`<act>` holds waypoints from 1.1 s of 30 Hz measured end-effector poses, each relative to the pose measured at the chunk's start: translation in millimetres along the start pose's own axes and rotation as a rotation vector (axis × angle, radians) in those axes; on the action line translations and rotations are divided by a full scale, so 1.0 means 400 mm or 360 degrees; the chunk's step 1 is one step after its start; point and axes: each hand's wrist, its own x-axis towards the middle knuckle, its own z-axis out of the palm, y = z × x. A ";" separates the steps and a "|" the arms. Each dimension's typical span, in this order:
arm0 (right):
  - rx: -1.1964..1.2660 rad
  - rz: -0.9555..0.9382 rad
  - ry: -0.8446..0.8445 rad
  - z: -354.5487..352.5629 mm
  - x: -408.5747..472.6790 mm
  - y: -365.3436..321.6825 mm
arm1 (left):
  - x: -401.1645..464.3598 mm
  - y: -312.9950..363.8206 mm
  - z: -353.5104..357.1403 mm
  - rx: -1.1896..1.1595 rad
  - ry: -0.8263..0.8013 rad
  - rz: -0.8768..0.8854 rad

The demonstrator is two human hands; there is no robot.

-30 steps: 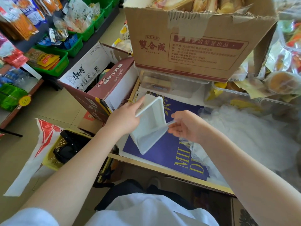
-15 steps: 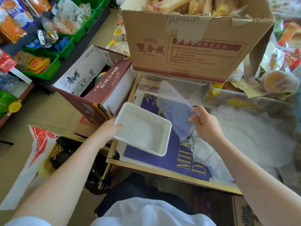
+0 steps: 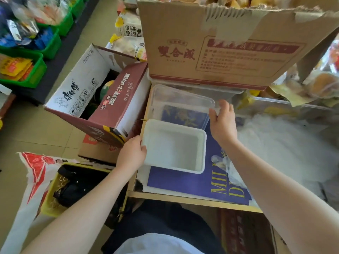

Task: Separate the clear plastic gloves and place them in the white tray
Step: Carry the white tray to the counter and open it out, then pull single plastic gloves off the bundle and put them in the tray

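While both hands work at the table (image 3: 183, 197), items stand as follows.

White tray (image 3: 174, 147): upright and open, resting on a purple sheet (image 3: 192, 184) that covers the table near its left edge. Nothing shows inside it.

Left hand (image 3: 132, 154): grip pinching the tray's left rim, thumb over the lip, fingers beneath and hidden.

Clear lid (image 3: 181, 105): a transparent plastic piece lying just behind the tray, its near edge touching or overlapping the tray's far rim; the purple sheet shows through it.

Right hand (image 3: 222, 123): grip pinching the lid's right corner between thumb and fingers.

Gloves (image 3: 286, 143): a pale, filmy heap of clear plastic on the table to the right of the tray, beside the right forearm, apart from the tray. Single gloves cannot be told apart.

Big carton (image 3: 220, 52): brown cardboard, standing behind the lid, with packaged goods showing at its top.

Noodle box (image 3: 102, 99): open, just left of the table.

Green bins (image 3: 27, 70): on a shelf at far left, holding snack packets.
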 end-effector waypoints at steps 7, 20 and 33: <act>-0.0186 -0.0051 -0.0129 -0.028 -0.127 0.130 | 0.078 0.036 0.004 0.0096 -0.0141 0.0038; -0.0761 0.0535 -0.0363 -0.124 -0.279 0.398 | 0.000 0.262 0.102 0.0326 -0.0336 0.0954; -0.0531 0.0301 -0.0426 -0.245 -0.166 0.568 | -0.085 0.524 0.303 0.0149 -0.0402 0.0917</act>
